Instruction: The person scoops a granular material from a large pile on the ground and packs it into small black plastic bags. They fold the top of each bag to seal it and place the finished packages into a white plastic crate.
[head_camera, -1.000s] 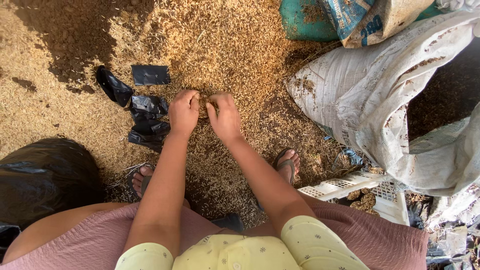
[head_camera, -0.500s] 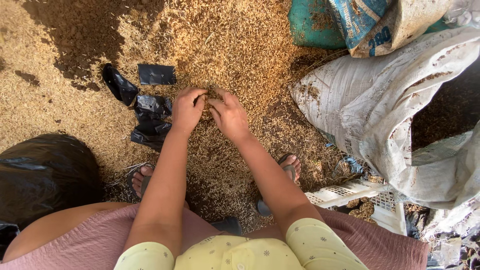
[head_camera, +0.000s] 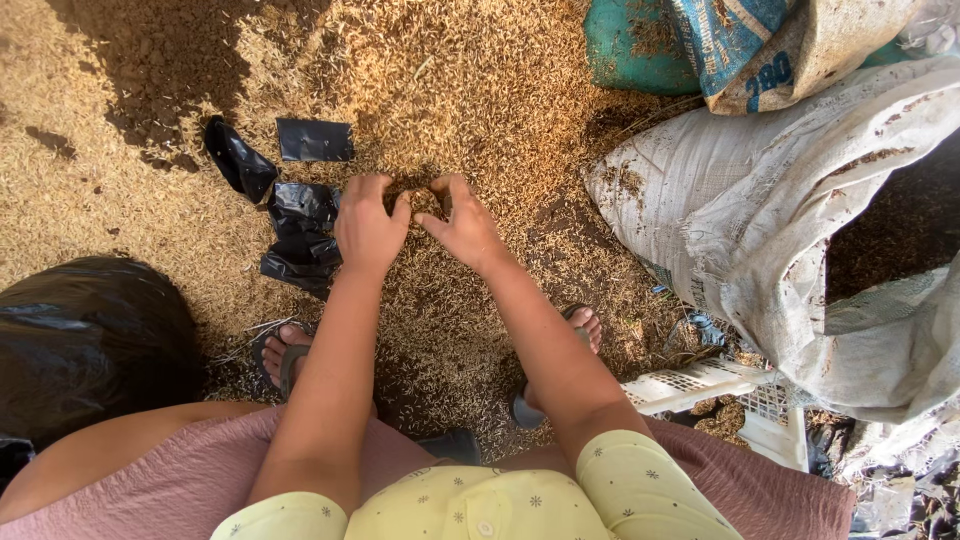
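Both hands down on husk-strewn ground (head_camera: 480, 90), knuckles up, side by side at frame centre. Left hand (head_camera: 368, 225) cupped, fingers curled into the husks. Right hand (head_camera: 462, 225) likewise curved, thumb toward the left hand; small clump of husks (head_camera: 425, 200) gathered between them, touched by both. Firm pinch or loose cupping: cannot tell.

Surroundings, from the hands:
- 9 to 11 o'clock: black plastic pieces (head_camera: 295, 215), about four counted, nearest one just beside the left hand.
- 8 o'clock: one black plastic bag (head_camera: 85, 340), bulging, well apart.
- 3 o'clock: one white woven sack (head_camera: 760, 210), mouth open, dark contents inside.
- 1 o'clock: green sack (head_camera: 630, 45) and one blue-and-tan sack (head_camera: 770, 50), overlapping.
- 4 o'clock: white plastic crate (head_camera: 720, 390), partly under the white sack.
- 6 o'clock: two feet in sandals, left foot (head_camera: 280, 350) and right foot (head_camera: 580, 325), each partly hidden by a forearm.
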